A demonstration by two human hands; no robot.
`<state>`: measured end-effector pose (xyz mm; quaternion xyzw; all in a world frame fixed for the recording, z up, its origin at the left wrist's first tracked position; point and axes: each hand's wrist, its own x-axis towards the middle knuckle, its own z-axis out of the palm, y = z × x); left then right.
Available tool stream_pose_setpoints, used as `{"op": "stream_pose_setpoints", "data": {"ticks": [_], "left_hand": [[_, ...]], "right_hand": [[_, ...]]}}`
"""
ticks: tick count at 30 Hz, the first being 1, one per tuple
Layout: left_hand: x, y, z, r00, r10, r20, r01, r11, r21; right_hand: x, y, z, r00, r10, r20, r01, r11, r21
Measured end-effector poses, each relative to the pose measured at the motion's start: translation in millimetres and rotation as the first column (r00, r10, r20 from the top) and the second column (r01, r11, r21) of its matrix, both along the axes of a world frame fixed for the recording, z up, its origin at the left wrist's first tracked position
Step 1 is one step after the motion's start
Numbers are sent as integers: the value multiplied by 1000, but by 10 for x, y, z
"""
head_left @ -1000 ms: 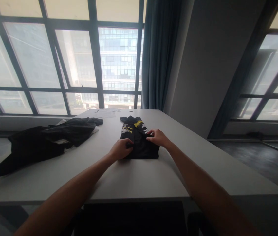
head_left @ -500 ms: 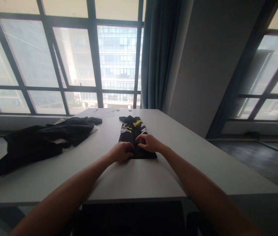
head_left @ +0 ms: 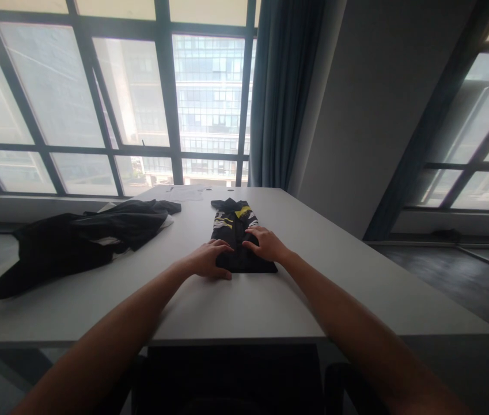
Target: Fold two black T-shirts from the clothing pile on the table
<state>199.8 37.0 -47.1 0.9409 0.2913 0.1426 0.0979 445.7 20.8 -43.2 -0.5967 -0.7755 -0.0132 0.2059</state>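
A folded black garment (head_left: 236, 227) with yellow and white print lies on the white table (head_left: 244, 300), running away from me. My left hand (head_left: 207, 259) rests flat on its near left edge, fingers spread. My right hand (head_left: 265, 243) lies flat on its near right part, fingers stretched toward the left hand. Neither hand grips the cloth; both press down on it.
A heap of dark clothes (head_left: 75, 242) sprawls over the left side of the table. White papers (head_left: 186, 193) lie at the far edge near the window. A blue curtain (head_left: 281, 98) hangs behind. A dark chair (head_left: 235, 380) sits under the table's near edge.
Both hands have let go of the pinched fabric and now lie flat on the folded garment. The fold they held has been laid down.
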Motion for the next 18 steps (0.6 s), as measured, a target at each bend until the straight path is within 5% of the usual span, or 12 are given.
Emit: {"op": "stream_pose_setpoints", "data": {"ticks": [5, 10, 15, 18], "left_hand": [[-47, 22, -98, 968, 96, -232, -132, 981, -146], [32, -10, -173, 951, 128, -282, -173, 975, -140], [64, -46, -135, 934, 140, -327, -193, 972, -134], [62, -70, -116, 930, 132, -343, -185, 975, -126]], "right_hand": [[48, 53, -104, 985, 18, 170, 62, 891, -450], [30, 91, -157, 986, -66, 151, 94, 978, -188], [-24, 163, -234, 988, -32, 152, 94, 902, -422], [-34, 133, -180, 987, -11, 159, 76, 910, -407]]}}
